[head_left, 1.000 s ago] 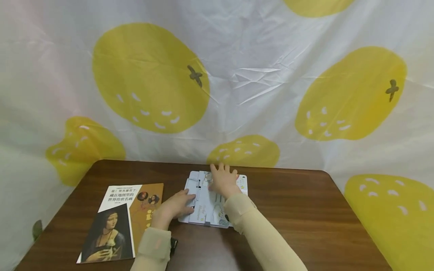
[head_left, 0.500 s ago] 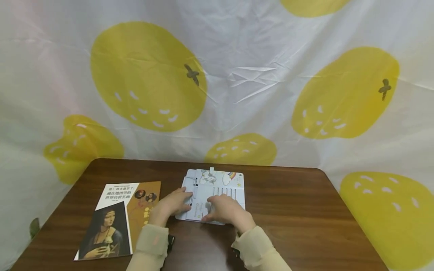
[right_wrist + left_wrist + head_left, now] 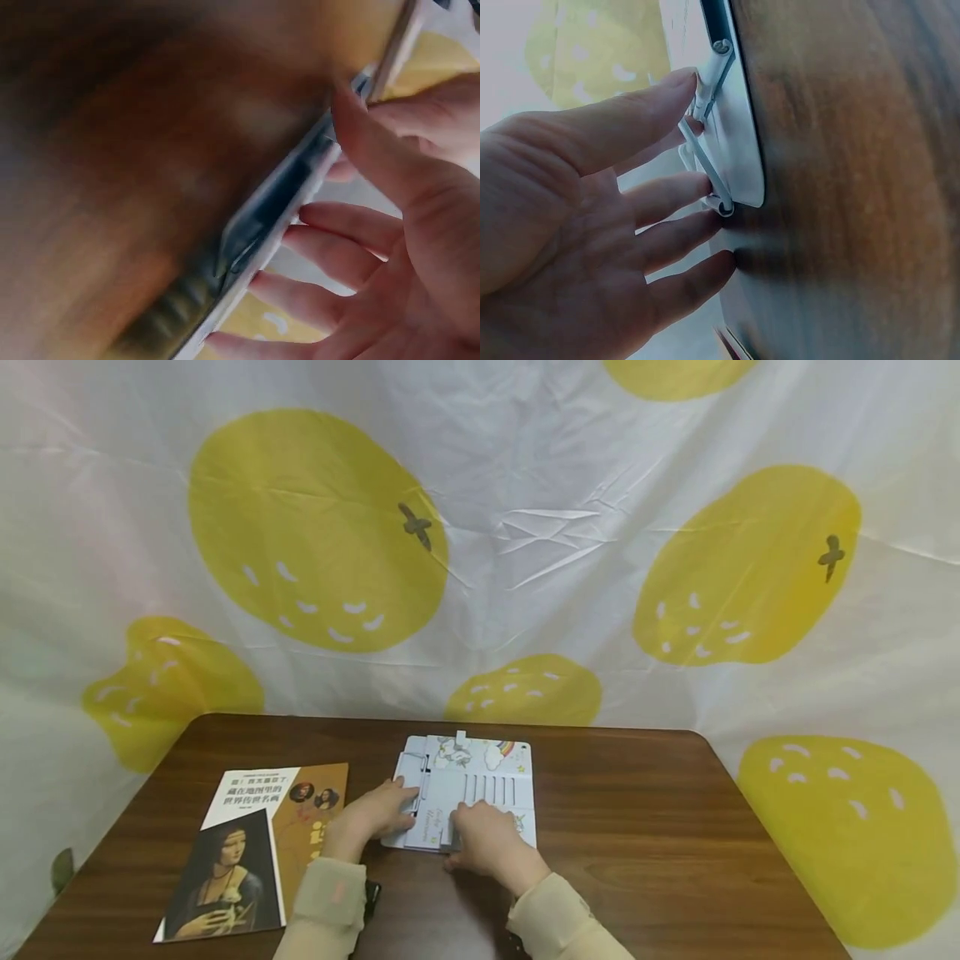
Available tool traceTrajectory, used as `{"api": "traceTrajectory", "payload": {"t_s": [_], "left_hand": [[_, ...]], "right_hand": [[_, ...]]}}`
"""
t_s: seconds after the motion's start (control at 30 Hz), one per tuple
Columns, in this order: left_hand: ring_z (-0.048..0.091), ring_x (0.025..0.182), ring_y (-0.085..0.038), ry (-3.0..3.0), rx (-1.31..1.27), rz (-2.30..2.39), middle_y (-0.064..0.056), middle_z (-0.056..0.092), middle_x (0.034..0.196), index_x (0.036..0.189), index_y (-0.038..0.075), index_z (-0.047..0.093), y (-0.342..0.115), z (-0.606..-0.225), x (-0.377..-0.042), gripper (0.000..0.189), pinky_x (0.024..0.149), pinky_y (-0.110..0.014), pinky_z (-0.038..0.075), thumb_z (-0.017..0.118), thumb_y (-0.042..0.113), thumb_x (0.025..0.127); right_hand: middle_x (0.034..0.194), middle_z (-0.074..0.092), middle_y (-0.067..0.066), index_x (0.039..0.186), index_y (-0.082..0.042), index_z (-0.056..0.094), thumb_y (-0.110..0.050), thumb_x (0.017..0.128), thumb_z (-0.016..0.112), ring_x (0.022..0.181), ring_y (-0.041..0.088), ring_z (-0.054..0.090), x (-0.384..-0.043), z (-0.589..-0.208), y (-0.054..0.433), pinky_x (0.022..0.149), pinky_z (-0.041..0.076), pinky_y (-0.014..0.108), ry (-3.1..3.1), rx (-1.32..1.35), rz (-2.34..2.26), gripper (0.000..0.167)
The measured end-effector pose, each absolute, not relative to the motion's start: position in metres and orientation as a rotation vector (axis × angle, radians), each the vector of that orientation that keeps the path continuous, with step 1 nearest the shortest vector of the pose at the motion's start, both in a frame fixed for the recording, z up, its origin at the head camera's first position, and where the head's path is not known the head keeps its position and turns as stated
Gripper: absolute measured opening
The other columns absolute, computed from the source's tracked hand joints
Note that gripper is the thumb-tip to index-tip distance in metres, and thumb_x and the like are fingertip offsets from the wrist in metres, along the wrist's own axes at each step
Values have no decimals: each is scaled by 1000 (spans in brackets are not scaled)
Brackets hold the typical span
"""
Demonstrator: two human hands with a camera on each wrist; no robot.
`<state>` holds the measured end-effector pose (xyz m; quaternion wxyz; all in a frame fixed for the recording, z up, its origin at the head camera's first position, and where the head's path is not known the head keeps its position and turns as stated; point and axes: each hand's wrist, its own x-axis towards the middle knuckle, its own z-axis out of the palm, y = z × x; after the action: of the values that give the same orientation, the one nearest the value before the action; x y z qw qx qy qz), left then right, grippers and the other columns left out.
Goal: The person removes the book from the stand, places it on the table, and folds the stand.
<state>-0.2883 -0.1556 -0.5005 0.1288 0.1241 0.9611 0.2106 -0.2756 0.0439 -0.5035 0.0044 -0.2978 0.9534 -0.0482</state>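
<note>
A white book stand [image 3: 495,756] with a unicorn and rainbow print lies flat on the table, its slotted panel facing up. My left hand [image 3: 377,810] rests on its left side with fingers extended. In the left wrist view, that thumb touches a metal bracket [image 3: 714,71], and the fingertips lie along a bent wire [image 3: 709,161]. At the front edge, my right hand [image 3: 491,843] pinches the stand's lower part, thumb at the near side and fingers over the top. The right wrist view shows the stand's edge [image 3: 289,202] blurred, with the right fingers [image 3: 315,300] spread along it.
Left of the stand lies a book [image 3: 255,852] with a painted portrait on its cover, close to my left forearm. The brown wooden table [image 3: 637,843] ends at a white curtain [image 3: 525,593] with yellow fruit shapes.
My right hand has moved from the stand's far part down to its front edge, uncovering the slots, the rainbow and a small top tab. My left hand has stayed on the left side.
</note>
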Motion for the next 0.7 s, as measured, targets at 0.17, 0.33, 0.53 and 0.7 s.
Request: {"api": "traceTrajectory", "payload": {"t_s": [0.17,0.33,0.53,0.7], "left_hand": [[27,138,-48,2785,381,616,-34,35,147,137,-3,53,-153,-499,-288,47,112,-55,23,65,12,94],[26,139,-48,2785,373,603,-33,33,148,139,-2,51,-153,-498,-289,47,112,-55,23,63,12,95],[25,139,-48,2777,355,612,-34,31,149,140,-2,51,-155,-498,-288,47,112,-55,23,62,11,96],[25,138,-49,2777,373,606,-35,32,147,139,-2,51,-154,-497,-287,47,112,-56,24,63,10,95]], "right_hand": [[67,58,2,71,-12,65,-34,68,86,61,20,57,-277,-506,45,49,47,36,3051,-1028,-115,31],[65,58,2,71,-12,64,-30,69,84,60,21,56,-278,-503,43,51,47,36,3060,-1052,-121,28],[66,59,1,73,-11,63,-27,69,84,62,21,57,-276,-500,39,56,48,35,3070,-1049,-126,26],[66,58,1,73,-11,63,-26,68,84,62,20,56,-274,-500,39,58,48,35,3073,-1036,-112,26]]}}
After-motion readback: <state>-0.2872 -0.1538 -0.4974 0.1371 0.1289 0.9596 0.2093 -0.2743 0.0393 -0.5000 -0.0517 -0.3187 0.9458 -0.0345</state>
